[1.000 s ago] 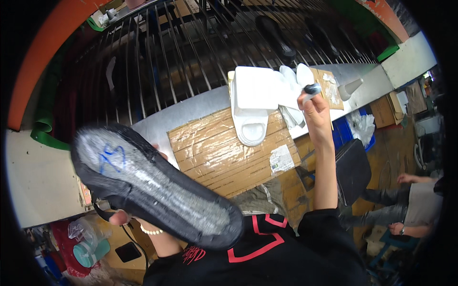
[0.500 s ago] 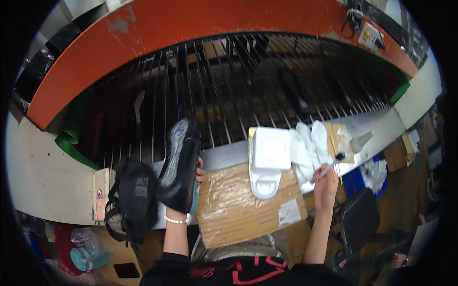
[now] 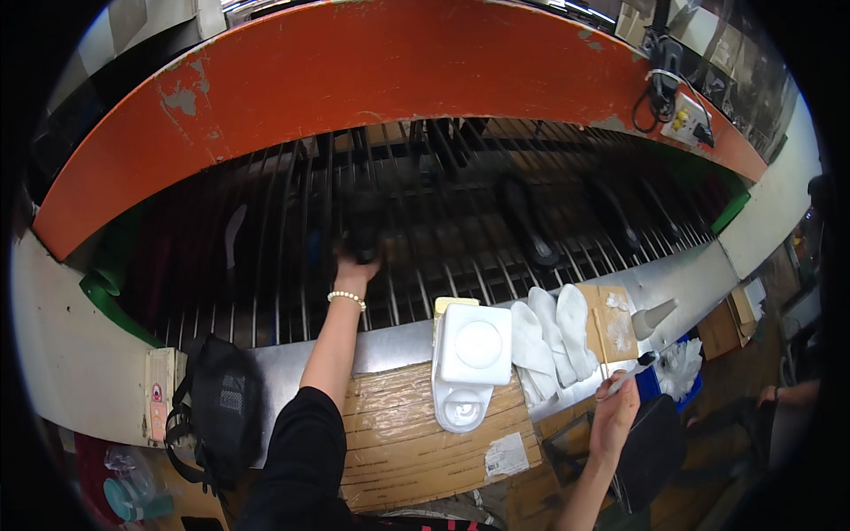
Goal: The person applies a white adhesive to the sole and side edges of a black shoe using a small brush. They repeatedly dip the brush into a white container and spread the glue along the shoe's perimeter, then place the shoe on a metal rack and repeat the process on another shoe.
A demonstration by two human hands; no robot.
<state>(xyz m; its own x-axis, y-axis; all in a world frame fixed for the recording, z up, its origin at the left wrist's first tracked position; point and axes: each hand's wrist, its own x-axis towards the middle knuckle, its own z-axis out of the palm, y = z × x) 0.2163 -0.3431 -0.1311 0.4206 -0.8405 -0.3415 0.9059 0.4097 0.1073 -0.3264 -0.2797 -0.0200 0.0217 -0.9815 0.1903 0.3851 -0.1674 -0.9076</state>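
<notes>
My left hand point(image 3: 359, 264) is stretched out over the dark rack of metal bars. Its fingers are round the near end of a black shoe point(image 3: 363, 219), which is dim and blurred against the bars. At the right, my right hand point(image 3: 616, 409) grips a small brush point(image 3: 630, 373) with a pale handle and a dark tip. Between my arms a white plastic dispenser point(image 3: 476, 345) with a clear cup-like front stands on a cardboard sheet point(image 3: 390, 442). White insoles point(image 3: 553, 341) lie beside it, near the brush.
More black shoes point(image 3: 527, 221) lie on the bars point(image 3: 425, 230) to the right, and a pale insole-shaped piece point(image 3: 235, 234) lies at the left. An orange panel point(image 3: 381, 71) arches over the far side. A black bag point(image 3: 228, 411) sits at the near left; a grey cone point(image 3: 655, 317) stands at the right.
My left hand has carried the black shoe from above the cardboard's left edge forward over the bars. My right hand still holds the brush. The whole view has shifted.
</notes>
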